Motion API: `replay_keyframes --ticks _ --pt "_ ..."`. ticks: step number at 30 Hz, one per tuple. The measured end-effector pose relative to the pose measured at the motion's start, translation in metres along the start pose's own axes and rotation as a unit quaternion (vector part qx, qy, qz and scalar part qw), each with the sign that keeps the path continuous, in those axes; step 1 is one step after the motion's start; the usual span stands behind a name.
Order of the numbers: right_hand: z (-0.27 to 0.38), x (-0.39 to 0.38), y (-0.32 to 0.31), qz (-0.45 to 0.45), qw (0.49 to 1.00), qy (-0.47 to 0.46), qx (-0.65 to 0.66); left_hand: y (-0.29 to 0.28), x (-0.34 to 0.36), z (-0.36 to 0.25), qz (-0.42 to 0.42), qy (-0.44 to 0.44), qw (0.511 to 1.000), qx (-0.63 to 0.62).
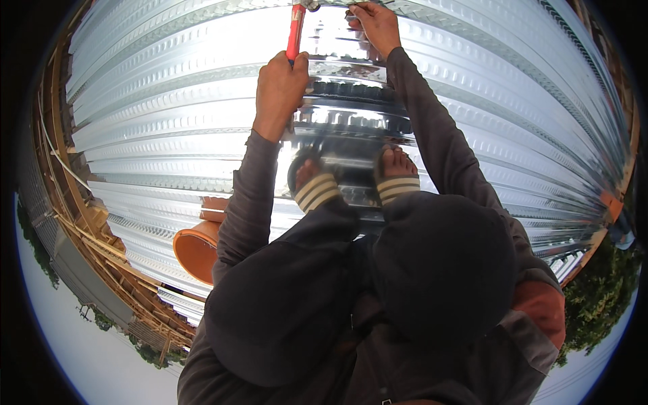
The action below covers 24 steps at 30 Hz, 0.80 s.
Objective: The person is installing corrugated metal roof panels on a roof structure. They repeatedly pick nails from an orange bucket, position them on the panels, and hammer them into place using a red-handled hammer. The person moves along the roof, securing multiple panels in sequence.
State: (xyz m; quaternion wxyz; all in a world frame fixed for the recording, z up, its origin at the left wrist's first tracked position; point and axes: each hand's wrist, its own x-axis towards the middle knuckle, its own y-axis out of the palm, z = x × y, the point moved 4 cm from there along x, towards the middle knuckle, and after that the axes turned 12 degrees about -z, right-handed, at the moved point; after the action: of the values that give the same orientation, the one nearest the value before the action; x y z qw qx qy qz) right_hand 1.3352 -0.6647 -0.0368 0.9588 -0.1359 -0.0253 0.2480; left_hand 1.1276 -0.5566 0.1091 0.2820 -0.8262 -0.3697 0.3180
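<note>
My left hand is wrapped round the red handle of a hammer. The hammer points away from me, and its metal head sits at the upper edge of the view, partly cut off. To its right, my right hand has thumb and fingers pinched together. A small greyish piece shows at these fingertips, too small to name. Both hands are over the shiny corrugated metal sheeting, close to one of its raised ribs. I squat on this sheeting in striped sandals.
An orange pipe-like piece lies left of my left forearm, with a smaller orange piece beyond it. Wooden framing runs along the left edge of the sheeting. Another orange item is at the right edge, near trees.
</note>
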Motion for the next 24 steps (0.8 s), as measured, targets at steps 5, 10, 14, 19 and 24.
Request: replay_keyframes --ticks 5,10,14,19,24 --pt "0.004 -0.007 0.008 -0.006 1.0 -0.021 -0.014 0.0 -0.011 0.007 0.021 -0.032 0.999 0.003" --pt "0.004 -0.014 0.014 -0.013 0.999 -0.034 -0.025 0.009 -0.015 0.018 0.019 -0.01 1.0 0.01" --pt "0.009 -0.018 0.02 0.0 0.997 -0.049 -0.059 0.013 -0.012 0.026 0.002 0.022 1.0 0.011" --pt "0.006 -0.026 0.022 -0.013 0.987 -0.158 -0.037 0.014 -0.011 0.023 -0.007 0.043 0.999 0.009" --pt "0.013 -0.033 0.022 -0.002 0.973 -0.216 -0.083 0.015 -0.014 0.012 -0.027 0.084 0.995 0.052"
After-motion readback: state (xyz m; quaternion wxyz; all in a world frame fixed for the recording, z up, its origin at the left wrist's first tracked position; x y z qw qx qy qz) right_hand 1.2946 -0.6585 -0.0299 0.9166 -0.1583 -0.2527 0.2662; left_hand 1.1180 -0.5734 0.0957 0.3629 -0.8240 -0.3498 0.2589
